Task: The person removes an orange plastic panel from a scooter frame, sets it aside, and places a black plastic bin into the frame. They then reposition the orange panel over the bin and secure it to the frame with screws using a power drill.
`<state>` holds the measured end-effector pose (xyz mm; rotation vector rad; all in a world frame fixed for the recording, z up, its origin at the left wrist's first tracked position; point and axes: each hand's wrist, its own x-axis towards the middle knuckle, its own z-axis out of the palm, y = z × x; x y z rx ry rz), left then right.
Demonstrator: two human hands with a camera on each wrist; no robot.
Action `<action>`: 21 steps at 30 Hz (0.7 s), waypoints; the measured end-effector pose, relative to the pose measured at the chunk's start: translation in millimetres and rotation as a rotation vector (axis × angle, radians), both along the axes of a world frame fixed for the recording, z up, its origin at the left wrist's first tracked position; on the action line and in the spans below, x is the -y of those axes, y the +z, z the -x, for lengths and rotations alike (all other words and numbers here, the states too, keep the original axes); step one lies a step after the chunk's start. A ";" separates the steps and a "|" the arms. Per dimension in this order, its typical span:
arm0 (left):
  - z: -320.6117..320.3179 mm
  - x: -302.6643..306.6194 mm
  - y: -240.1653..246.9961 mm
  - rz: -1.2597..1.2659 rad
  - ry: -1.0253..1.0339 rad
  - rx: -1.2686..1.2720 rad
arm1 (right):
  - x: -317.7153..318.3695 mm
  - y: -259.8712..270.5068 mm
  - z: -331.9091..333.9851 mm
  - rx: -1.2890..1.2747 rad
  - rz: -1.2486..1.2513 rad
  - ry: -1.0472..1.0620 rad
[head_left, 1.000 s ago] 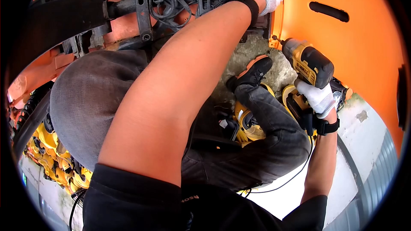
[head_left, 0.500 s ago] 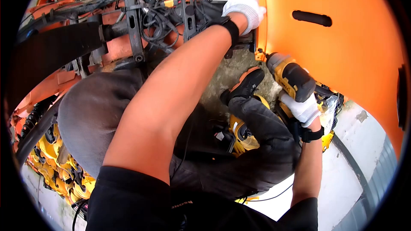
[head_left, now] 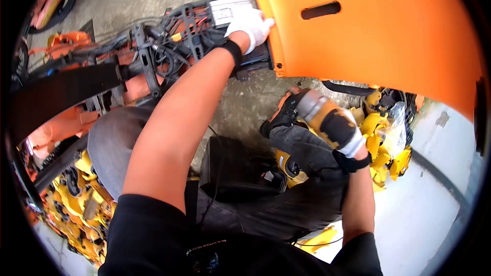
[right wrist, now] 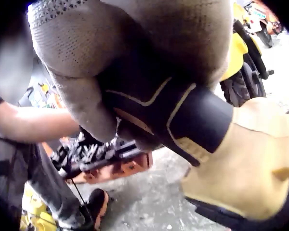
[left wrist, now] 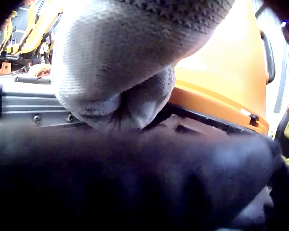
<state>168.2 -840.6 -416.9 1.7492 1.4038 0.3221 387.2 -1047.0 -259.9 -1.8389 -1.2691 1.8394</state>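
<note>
My left hand (head_left: 246,28) in a white knit glove grips the edge of a large orange panel (head_left: 378,41). Its curled fingers (left wrist: 144,98) show beside that edge in the left wrist view. A dark round spot (head_left: 279,65) marks the panel's near corner. With my right hand (head_left: 353,140), also gloved, I hold a yellow and black cordless impact driver (head_left: 327,117). The driver points toward the upper left, apart from the panel, over my shoe. Its yellow and black battery base (right wrist: 245,168) looms large in the right wrist view.
A silver finned box (head_left: 222,13) sits beside my left hand on the frame, near bundled black cables (head_left: 171,46). A black case (head_left: 225,166) lies by my legs. Yellow parts (head_left: 378,143) lie at right, with more yellow parts (head_left: 82,209) at lower left.
The impact driver has come away from the panel's corner, back and down toward my shoe. My left hand stays at the panel's edge while the head view has shifted.
</note>
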 end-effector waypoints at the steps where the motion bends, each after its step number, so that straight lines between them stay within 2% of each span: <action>1: -0.7 -1.0 2.3 -0.009 -0.022 -0.029 | -2.7 -7.1 8.1 0.067 -0.158 0.114; 2: -1.3 0.6 3.5 -0.013 -0.045 -0.058 | -2.9 -13.0 14.9 0.138 -0.309 0.226; 4: -2.8 2.8 10.9 0.025 -0.049 -0.084 | -5.6 -11.2 23.2 0.200 -0.448 0.356; 6: -2.9 1.2 14.0 0.040 -0.073 -0.093 | -9.6 -7.7 29.4 0.197 -0.442 0.385; 8: -2.3 1.3 17.9 0.051 -0.089 -0.122 | -11.3 -7.9 29.3 0.270 -0.415 0.513; 10: -3.0 0.1 17.2 0.077 -0.063 -0.140 | -12.6 -5.3 24.4 0.268 -0.478 0.495; 12: -3.7 -3.8 12.1 0.083 -0.054 -0.127 | -11.3 -10.3 17.3 0.152 -0.421 0.243; 13: -2.7 -6.1 10.7 0.136 -0.039 -0.069 | -15.6 -2.8 20.0 0.042 -0.302 0.104; 14: -1.0 -5.5 8.6 0.192 -0.023 -0.013 | -16.9 -6.2 12.7 0.079 -0.280 0.104; 16: 0.4 -1.9 4.8 0.191 0.022 0.054 | -19.5 -11.6 6.0 0.400 -0.586 0.324; 17: -0.2 -1.2 3.9 0.183 0.062 0.127 | -23.3 -13.5 6.0 0.437 -0.619 0.317; 18: -0.1 -0.7 5.5 0.176 0.064 0.125 | -27.3 -2.1 12.5 0.272 -0.312 0.103; 20: 2.6 -1.8 11.3 0.200 0.008 0.041 | -21.1 -12.9 11.2 0.142 -0.284 -0.100; 21: 3.6 -3.1 9.9 0.192 -0.010 0.025 | -21.6 -10.8 13.0 0.144 -0.244 -0.104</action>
